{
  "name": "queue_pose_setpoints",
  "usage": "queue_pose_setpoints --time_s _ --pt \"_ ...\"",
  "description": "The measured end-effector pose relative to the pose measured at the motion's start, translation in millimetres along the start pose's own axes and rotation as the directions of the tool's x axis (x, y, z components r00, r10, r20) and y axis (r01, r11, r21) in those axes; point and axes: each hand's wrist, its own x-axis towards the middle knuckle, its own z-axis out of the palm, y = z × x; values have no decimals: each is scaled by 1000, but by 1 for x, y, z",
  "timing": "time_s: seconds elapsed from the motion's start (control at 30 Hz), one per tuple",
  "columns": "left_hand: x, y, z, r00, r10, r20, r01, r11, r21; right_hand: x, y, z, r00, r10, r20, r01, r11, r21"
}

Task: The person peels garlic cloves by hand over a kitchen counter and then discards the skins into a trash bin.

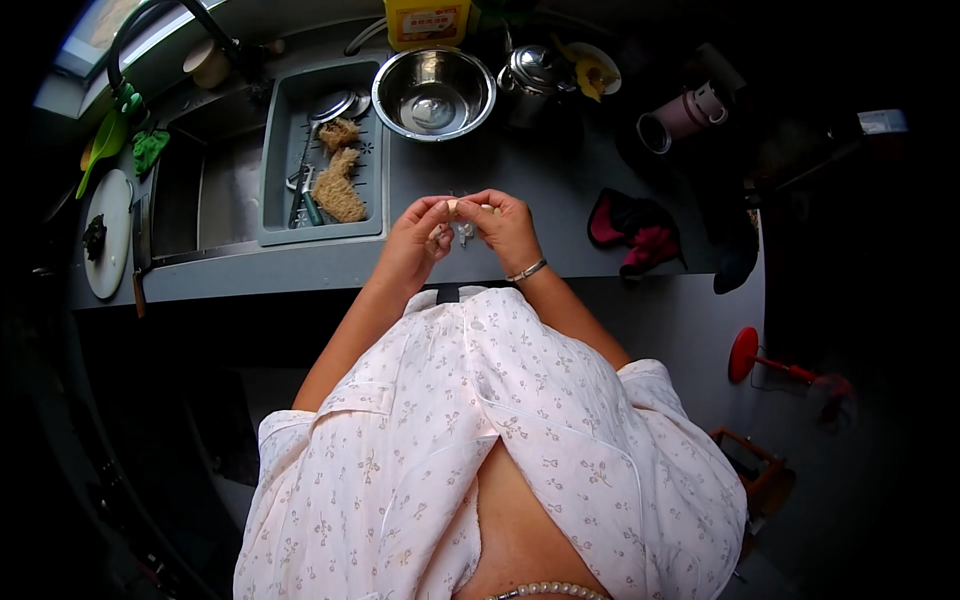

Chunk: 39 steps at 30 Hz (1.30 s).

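Observation:
Both of my hands meet over the counter's front part, fingers pinched together. Between the fingertips is a small pale piece (452, 206) that looks like a garlic clove. My left hand (418, 232) grips it from the left, its lower fingers curled. My right hand (508, 228) pinches at it from the right, with a metal bracelet at the wrist. White papery scraps (466, 233) lie on the counter just under the fingers. The fingers partly hide the clove.
A steel bowl (434, 94) stands beyond my hands, beside a lidded metal pot (537, 72). Left is a grey drain tray (270, 190) with scrubbers and utensils, at the sink (232, 190). A white board (112, 262) and knife lie farther left. A dark-red cloth (648, 237) lies right.

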Motion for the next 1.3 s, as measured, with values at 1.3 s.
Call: queue_pose_setpoints --time_s 1.3 --pt "11 -1 -16 978 -35 -206 31 999 -22 1 -12 9 896 -395 202 439 727 -528"
